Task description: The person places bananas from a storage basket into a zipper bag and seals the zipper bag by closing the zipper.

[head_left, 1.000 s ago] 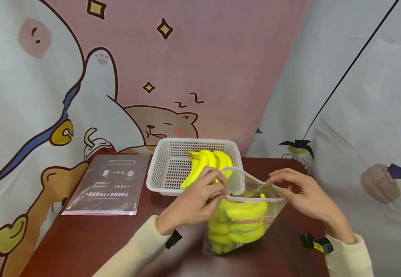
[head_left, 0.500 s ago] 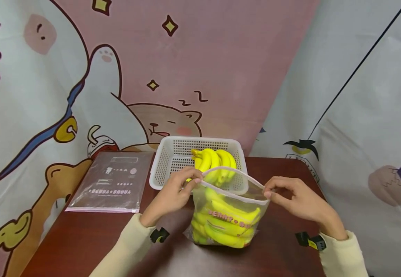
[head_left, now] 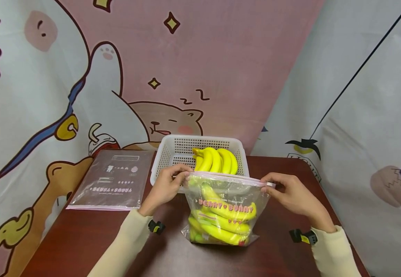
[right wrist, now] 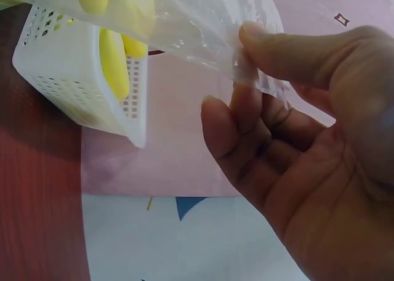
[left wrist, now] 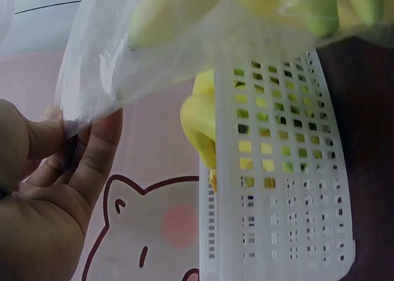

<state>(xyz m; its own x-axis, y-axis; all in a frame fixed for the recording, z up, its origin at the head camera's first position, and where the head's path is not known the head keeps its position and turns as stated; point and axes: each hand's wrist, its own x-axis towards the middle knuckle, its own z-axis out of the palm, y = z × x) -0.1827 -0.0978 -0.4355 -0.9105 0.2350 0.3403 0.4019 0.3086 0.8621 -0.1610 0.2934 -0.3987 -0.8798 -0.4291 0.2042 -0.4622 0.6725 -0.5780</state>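
A clear zip bag (head_left: 226, 207) printed "BERRY BUNNY" stands upright on the dark wooden table (head_left: 82, 238), filled with yellow bananas (head_left: 224, 221). My left hand (head_left: 167, 186) pinches the bag's top left corner (left wrist: 74, 118). My right hand (head_left: 288, 192) pinches the top right corner (right wrist: 255, 71). The pink zip strip (head_left: 226, 177) runs taut and flat between the two hands. Right behind the bag stands a white perforated basket (head_left: 172, 154) with another bunch of bananas (head_left: 215, 159) in it.
A flat unfilled zip bag (head_left: 112, 179) lies at the table's back left, beside the basket. A cartoon-print cloth (head_left: 117, 77) hangs close behind the table, and a pale cloth (head_left: 359, 115) hangs on the right. Bare wood lies in front of the bag.
The bag's mouth, gaping open a second ago, is now pulled flat and straight. My left hand moved left to the bag's corner, and the bag has been stood more upright.
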